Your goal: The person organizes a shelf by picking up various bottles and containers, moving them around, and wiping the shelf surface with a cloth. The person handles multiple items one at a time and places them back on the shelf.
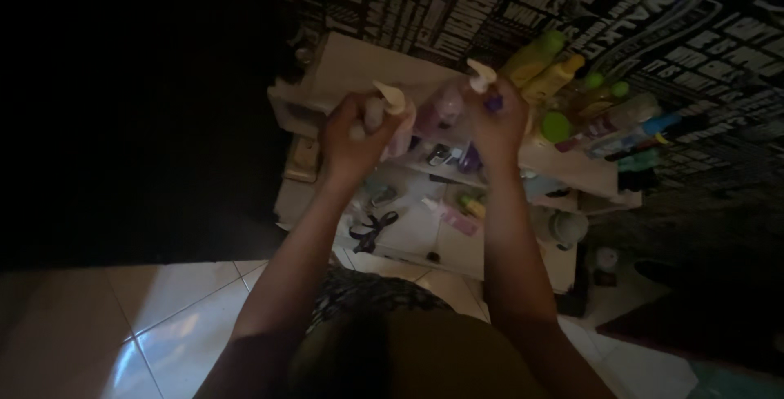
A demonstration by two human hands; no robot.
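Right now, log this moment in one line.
left hand: grips pump bottle | right hand: grips second pump bottle | over cluttered white shelf

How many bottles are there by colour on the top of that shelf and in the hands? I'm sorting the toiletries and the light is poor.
The dim light makes this a rough count.
White pump bottles, one in the left hand and one in the right hand: 2
Yellow-green bottles: 2
Clear bottles with green caps: 2
Total: 6
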